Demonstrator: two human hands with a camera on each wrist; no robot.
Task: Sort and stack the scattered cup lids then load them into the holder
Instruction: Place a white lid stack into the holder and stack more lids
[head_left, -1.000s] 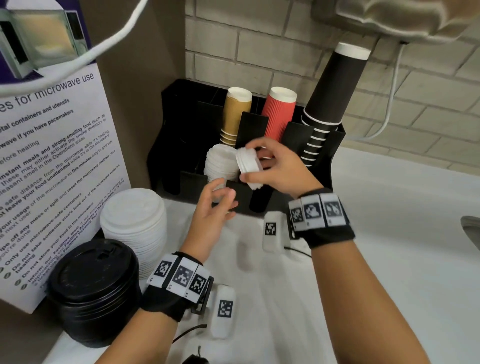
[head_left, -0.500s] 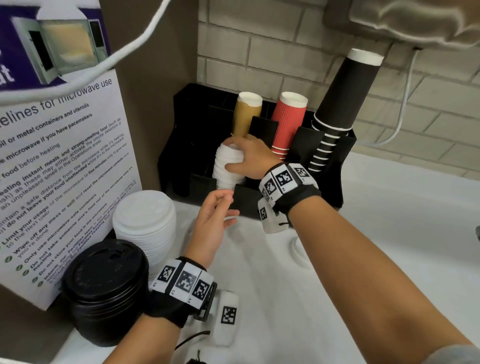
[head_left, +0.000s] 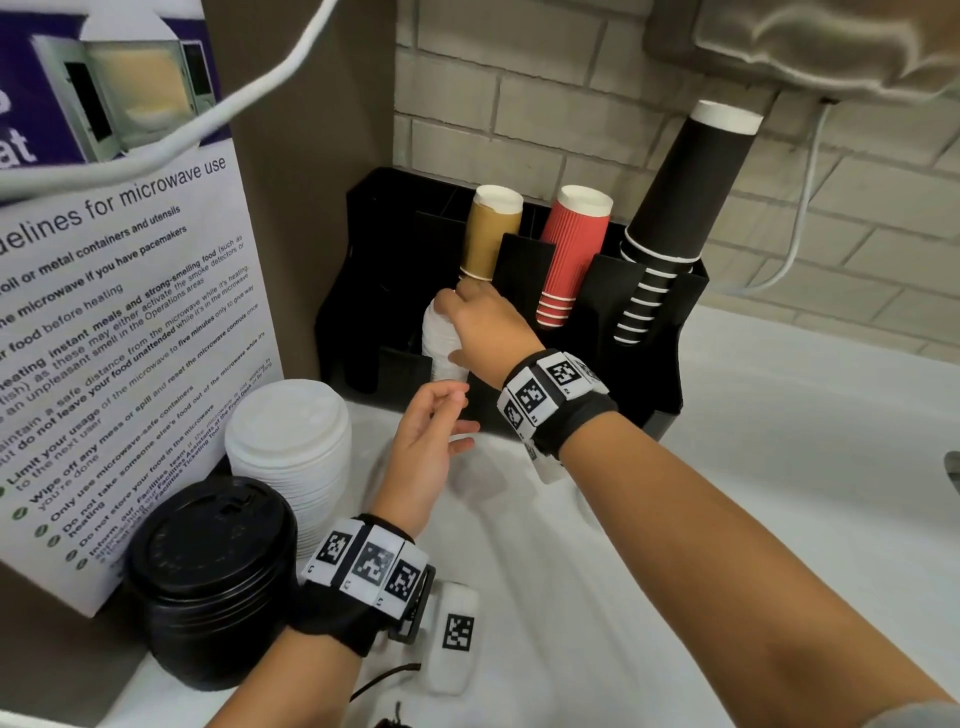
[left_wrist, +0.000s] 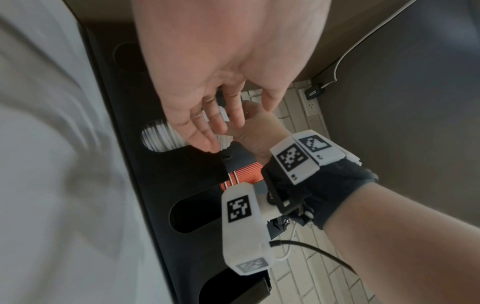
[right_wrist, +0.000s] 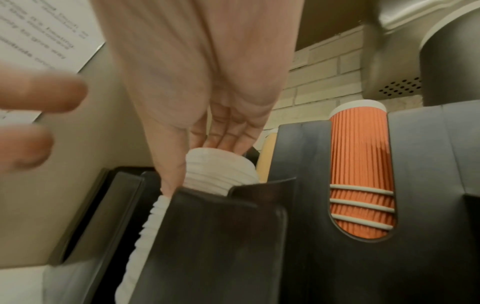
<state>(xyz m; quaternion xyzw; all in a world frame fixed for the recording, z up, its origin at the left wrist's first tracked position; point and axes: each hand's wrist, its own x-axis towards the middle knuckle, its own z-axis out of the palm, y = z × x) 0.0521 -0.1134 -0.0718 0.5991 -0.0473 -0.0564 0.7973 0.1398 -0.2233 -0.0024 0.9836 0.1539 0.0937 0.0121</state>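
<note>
Black cup holder (head_left: 670, 364) stands against the brick wall. Small white lid stack (head_left: 440, 343) sits in its front slot. Right hand (head_left: 488, 327) presses straight fingers on the stack's top. Left hand (head_left: 423, 447) hovers beside, relaxed, holding nothing.

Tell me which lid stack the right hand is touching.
The small white lid stack inside the black holder; the large white stack and black stack stand untouched on the counter.

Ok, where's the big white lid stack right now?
In the head view, the big white lid stack stands on the counter at left, between the black lid stack and the holder.
</note>
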